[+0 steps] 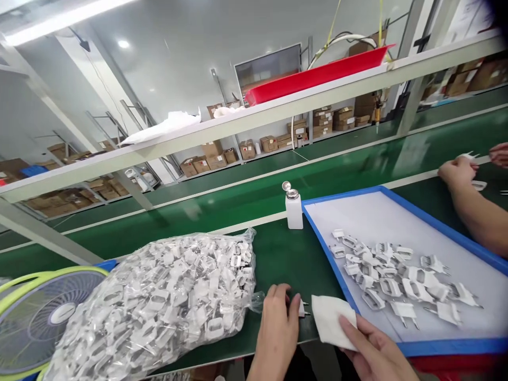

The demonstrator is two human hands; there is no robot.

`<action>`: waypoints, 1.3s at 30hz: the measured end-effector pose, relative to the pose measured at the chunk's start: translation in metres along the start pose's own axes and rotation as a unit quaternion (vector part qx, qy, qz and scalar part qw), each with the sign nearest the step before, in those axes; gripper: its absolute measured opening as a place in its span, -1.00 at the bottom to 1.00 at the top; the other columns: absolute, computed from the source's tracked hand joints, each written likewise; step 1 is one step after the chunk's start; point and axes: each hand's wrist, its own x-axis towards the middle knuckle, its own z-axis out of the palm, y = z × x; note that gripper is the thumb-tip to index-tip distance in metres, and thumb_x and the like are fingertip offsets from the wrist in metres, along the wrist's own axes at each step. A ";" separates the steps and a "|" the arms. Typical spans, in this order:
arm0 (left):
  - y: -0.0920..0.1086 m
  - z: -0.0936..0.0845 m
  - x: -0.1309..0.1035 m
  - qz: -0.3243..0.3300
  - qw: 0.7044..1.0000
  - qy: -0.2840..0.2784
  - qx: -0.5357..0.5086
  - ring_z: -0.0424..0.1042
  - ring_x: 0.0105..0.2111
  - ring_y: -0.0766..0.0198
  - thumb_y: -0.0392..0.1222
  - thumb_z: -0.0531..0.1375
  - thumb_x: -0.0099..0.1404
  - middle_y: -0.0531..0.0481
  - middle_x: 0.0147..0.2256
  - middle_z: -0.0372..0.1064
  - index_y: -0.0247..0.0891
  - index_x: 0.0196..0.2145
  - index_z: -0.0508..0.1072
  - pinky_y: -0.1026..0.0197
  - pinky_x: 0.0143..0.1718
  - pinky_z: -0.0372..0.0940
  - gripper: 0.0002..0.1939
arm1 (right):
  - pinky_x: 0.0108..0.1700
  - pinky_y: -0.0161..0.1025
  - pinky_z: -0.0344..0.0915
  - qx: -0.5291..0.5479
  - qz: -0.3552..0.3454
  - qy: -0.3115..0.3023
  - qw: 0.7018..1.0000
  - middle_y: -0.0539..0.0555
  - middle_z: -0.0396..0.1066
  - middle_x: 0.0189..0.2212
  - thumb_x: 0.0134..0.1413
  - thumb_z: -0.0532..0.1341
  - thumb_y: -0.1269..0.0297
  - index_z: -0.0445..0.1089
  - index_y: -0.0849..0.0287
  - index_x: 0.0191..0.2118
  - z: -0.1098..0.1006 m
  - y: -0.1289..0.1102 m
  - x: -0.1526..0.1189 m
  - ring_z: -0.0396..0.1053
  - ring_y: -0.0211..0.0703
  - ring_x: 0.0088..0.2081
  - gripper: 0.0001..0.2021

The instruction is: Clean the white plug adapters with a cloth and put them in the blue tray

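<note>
My left hand [278, 328] is at the front edge of the green bench, its fingers curled round a small white plug part [302, 308] whose metal pins point right. Pinched between thumb and fingers of my right hand [373, 344] is a folded white cloth [331, 320], a little right of the plug and apart from it. A clear plastic bag [170, 296] full of white plug parts lies left of my hands. On the right, a blue-rimmed tray [440, 346] holds a loose pile of white plug parts [389, 278].
A white bottle [294, 211] with its metal lid raised stands beyond my hands. At far left is a green-rimmed fan [51, 317]. Another person's hands [460, 172] hold a plug at the right. A shelf rail [238, 124] carrying a red tray [317, 76] crosses above the bench.
</note>
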 end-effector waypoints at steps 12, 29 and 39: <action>-0.042 0.014 0.001 0.158 0.979 -0.034 -0.126 0.46 -0.07 0.08 -0.56 0.06 0.25 -0.11 -0.11 0.52 -0.18 0.05 0.53 0.06 0.00 0.40 -0.48 | -0.08 -0.35 0.47 -0.564 -0.549 -0.074 0.612 0.13 0.52 -0.01 0.35 -0.05 0.61 0.23 0.10 0.36 0.002 0.036 0.039 0.44 -0.18 -0.11 -0.44; -0.049 0.023 0.008 0.166 0.977 0.004 -0.133 0.48 -0.21 0.10 -0.64 -0.01 0.14 -0.19 -0.27 0.48 -0.36 -0.10 0.56 0.18 -0.26 0.48 -0.49 | -0.01 -0.18 0.44 -0.646 -0.568 -0.164 0.482 0.27 0.33 0.26 0.14 -0.09 0.77 -0.13 0.29 0.50 -0.018 0.037 0.038 0.40 -0.05 0.00 -0.20; -0.047 0.036 0.004 0.139 0.981 0.033 -0.130 0.50 -0.21 0.10 -0.67 -0.06 0.08 -0.22 -0.24 0.52 -0.38 -0.10 0.56 0.19 -0.29 0.50 -0.43 | -0.25 -0.25 0.45 -0.629 -0.467 -0.181 0.595 0.08 0.53 -0.24 0.25 0.00 0.68 0.42 0.20 0.14 0.019 0.010 0.058 0.35 -0.12 -0.23 -0.52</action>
